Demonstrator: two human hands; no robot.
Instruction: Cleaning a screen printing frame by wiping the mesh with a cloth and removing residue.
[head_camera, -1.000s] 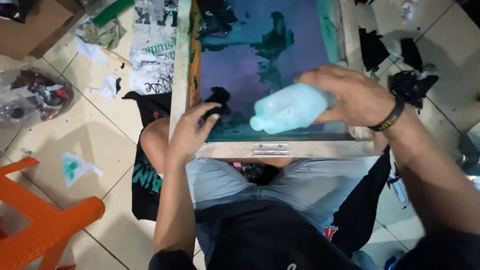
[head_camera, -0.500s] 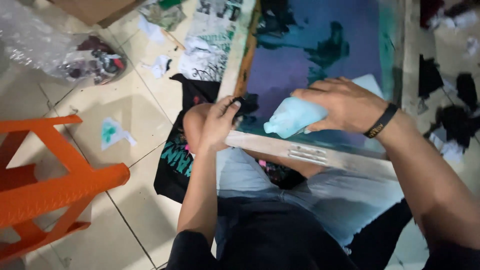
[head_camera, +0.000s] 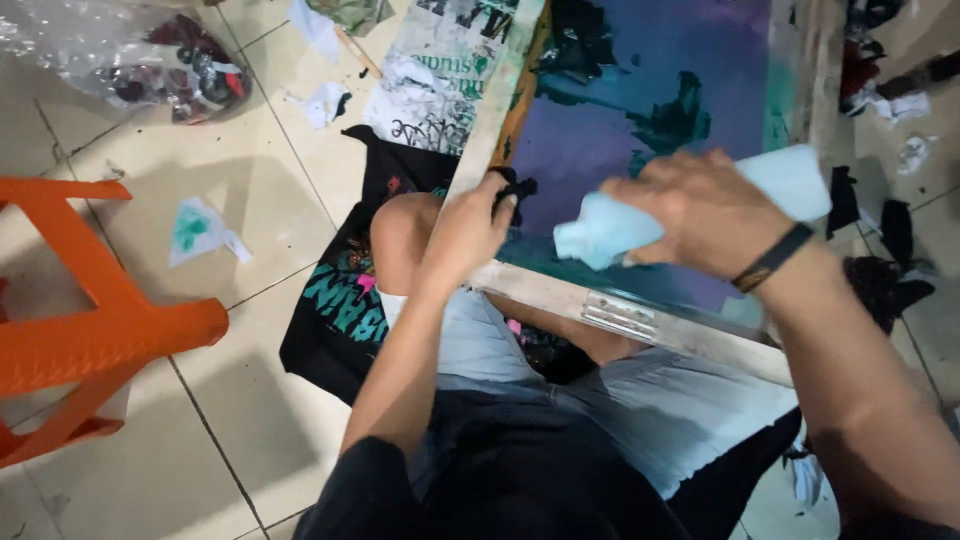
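Head view, looking down at a seated person with a wooden-framed printing screen (head_camera: 640, 325) propped across the knees. The near rail of the frame, with its metal hinge plate, rests on the lap, which seems to keep the mesh tilted up toward the person and within reach of both hands.

The right hand (head_camera: 705, 210) is wrapped around a pale blue plastic bottle (head_camera: 640, 215), holding it almost on its side with the neck end pointing left and slightly down over the purple-and-teal stained mesh (head_camera: 640, 110); a dark wristband sits on that wrist. The bottle is opaque, so its contents and fill level cannot be told, and no liquid is seen leaving it.

The left hand (head_camera: 470, 225) is clenched on a small black rag (head_camera: 515, 188), pressed at the lower left corner of the mesh just inside the frame rail, close beside the bottle's neck.

A black printed shirt (head_camera: 340, 290) lies on the tiled floor (head_camera: 230, 400) under the left knee. Well apart on the left stands an orange plastic stool (head_camera: 90, 330). At top left a clear plastic bag (head_camera: 130, 60) holds dark, crumpled items. Scraps of paper lie scattered between them.
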